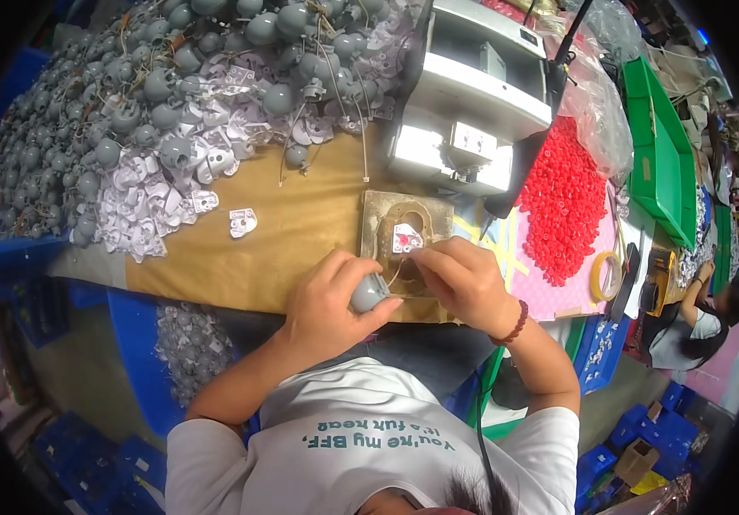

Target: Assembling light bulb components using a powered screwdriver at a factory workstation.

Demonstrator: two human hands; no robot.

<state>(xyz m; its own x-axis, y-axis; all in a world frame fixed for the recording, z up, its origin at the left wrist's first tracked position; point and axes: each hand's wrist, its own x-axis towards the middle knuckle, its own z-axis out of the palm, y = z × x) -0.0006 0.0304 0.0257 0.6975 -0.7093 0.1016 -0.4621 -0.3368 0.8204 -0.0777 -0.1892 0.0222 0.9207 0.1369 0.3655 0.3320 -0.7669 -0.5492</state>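
My left hand (328, 302) is closed around a grey rounded plastic shell (368, 293), held just in front of a worn block fixture (375, 210). A thin pale wire (396, 274) runs from the shell toward the fingertips of my right hand (465, 279). Those fingers are pinched together over the fixture's recess; what they hold is hidden. Beside them, in the recess, lies a white plastic plate (400, 232) with a small red piece (404, 241) on it.
Grey shells (159, 84) and white plates (142, 202) are heaped at the left. One white plate (242, 222) lies apart on the brown table cover (292, 206). A white machine (472, 94) stands behind the fixture. Red caps (562, 197), a tape roll (605, 276) and a green tray (661, 163) are right.
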